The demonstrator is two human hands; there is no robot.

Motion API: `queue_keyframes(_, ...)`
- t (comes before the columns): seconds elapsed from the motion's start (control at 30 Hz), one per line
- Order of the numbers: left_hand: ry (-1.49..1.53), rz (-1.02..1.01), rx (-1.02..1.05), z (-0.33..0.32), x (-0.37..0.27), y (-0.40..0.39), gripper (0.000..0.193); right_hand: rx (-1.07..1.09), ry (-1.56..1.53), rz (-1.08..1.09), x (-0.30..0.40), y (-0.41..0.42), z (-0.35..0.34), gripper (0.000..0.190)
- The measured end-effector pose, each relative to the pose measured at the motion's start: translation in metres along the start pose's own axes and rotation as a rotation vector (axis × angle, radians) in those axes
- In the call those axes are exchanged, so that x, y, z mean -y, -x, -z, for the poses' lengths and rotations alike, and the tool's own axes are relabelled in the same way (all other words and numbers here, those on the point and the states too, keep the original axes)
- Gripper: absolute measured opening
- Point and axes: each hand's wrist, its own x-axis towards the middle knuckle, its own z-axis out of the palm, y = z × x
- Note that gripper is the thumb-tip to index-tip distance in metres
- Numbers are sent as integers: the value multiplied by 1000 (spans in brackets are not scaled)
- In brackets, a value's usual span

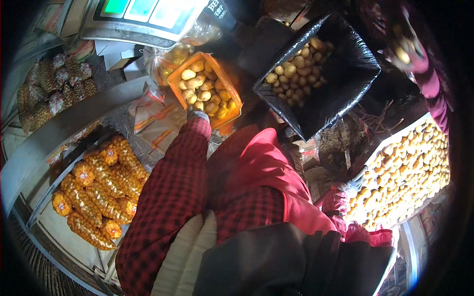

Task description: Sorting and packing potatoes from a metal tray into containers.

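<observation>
My left hand (pixel 199 113), in a grey glove, reaches to the near edge of an orange plastic crate (pixel 235 97). Potatoes (pixel 197 84) partly fill that crate, and the fingers are at the nearest of them, mostly hidden by the back of the hand. On the other side, my right hand (pixel 353 185), gloved too, lies at the left edge of a broad heap of small potatoes (pixel 403 174). Glare and the heap's edge obscure its fingers, so any hold there is unclear.
Right of the crate stands a container lined with black plastic (pixel 344 92), potatoes at its bottom left. A co-worker's blurred hand (pixel 416 61) holds potatoes beyond it. Filled orange net bags (pixel 105 181) lie at left, below a curved metal rail (pixel 74 114). A lit display panel (pixel 144 14) overhangs the top.
</observation>
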Motion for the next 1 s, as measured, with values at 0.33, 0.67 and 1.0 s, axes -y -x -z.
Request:
queue_keyframes(0.33, 27, 25, -35, 4, -5, -2, 55, -17, -8, 18, -19, 7, -15, 84)
queue_keyframes(0.67, -47, 93, -50, 11, -10, -37, 55, -151, 15, 19, 27, -9, 4, 76)
queue_keyframes(1.0, -420, 150, -421, -48, -5, -74, 10, 358, 274, -173, 24, -31, 33, 69)
